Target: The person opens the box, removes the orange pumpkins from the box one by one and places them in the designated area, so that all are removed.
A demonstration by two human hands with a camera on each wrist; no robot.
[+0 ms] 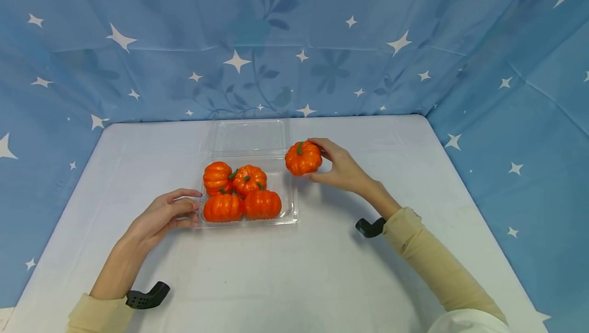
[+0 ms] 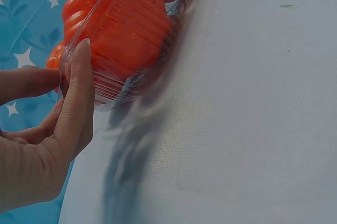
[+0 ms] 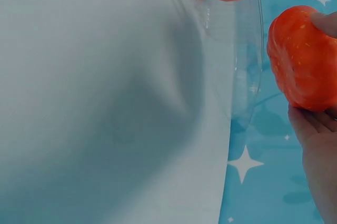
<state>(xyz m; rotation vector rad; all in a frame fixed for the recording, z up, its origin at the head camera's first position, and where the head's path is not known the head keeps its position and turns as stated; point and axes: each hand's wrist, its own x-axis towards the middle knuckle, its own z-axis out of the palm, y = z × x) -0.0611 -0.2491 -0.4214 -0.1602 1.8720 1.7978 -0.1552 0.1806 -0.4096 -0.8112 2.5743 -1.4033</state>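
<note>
A small orange toy pumpkin with a green stem is held between the thumb and fingers of my right hand, raised over the right end of a clear plastic box. Several similar pumpkins sit grouped in the left and middle part of that box. My left hand pinches the box's left rim; in the left wrist view a fingertip lies against the ribbed outer wall. The right wrist view shows the held pumpkin apart from the box wall.
The box's clear lid lies folded back toward the far edge of the white-covered table. A blue star-patterned curtain rises behind and beside the table. Black wrist devices hang by both forearms.
</note>
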